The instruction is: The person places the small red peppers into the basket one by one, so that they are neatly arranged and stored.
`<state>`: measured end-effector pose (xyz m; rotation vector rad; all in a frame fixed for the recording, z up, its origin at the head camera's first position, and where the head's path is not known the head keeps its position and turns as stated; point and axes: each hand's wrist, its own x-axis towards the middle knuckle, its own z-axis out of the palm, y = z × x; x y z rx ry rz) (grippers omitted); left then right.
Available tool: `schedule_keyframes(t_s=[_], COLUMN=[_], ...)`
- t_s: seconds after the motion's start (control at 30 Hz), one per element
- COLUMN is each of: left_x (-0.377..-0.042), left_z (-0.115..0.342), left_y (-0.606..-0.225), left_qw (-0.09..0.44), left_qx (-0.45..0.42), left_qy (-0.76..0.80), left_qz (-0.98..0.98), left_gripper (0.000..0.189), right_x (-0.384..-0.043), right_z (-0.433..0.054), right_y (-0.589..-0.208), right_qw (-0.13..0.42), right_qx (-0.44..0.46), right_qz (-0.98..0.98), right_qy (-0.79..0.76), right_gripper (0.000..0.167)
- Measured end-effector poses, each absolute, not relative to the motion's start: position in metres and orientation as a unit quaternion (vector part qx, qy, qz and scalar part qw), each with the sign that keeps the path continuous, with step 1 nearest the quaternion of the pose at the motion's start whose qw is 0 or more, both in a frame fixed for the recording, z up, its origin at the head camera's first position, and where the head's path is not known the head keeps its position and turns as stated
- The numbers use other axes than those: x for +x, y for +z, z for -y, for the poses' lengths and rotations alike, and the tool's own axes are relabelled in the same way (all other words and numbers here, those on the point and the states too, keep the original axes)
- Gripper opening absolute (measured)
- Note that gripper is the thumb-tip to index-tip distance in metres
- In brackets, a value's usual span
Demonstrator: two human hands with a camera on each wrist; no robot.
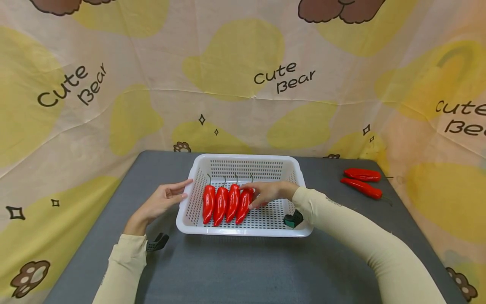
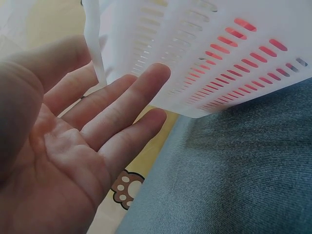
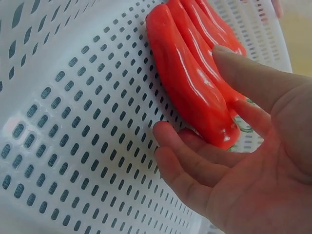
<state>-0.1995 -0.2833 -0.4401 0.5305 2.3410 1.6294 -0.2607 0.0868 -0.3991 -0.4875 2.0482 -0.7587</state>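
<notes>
Inside a white perforated plastic basket (image 1: 243, 232), several shiny red chili peppers (image 1: 220, 207) lie side by side, stems toward the far wall. My right hand (image 1: 267, 192) is over the right end of this row. In the right wrist view its thumb and fingers are spread around the rightmost chili pepper (image 3: 183, 73), which lies on the basket floor. The thumb crosses above the neighbouring peppers. My left hand (image 1: 163, 200) touches the basket's left rim with extended fingers. In the left wrist view those fingers (image 2: 122, 107) reach along the outer wall, some tips hidden behind the rim.
Two more red chili peppers (image 1: 362, 174) lie near the table's right edge. The basket stands on a grey table (image 1: 243, 270) toward its back edge. A patterned yellow and cream cloth (image 1: 235, 63) hangs behind and at the sides.
</notes>
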Motion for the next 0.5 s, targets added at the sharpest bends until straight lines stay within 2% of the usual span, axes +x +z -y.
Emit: schedule_keyframes(t_s=[0.5], left_x=[-0.1978], left_z=[0.2822], left_y=[-0.4382], left_qw=[0.123], left_qx=[0.173], left_qy=[0.559], left_qz=[-0.802], left_gripper=[0.057], right_x=[-0.2635], right_z=[-0.0949], right_y=[-0.3968], right_qw=[0.436], right_qx=[-0.197], right_qz=[-0.82], right_qy=[-0.315], right_gripper=[0.088])
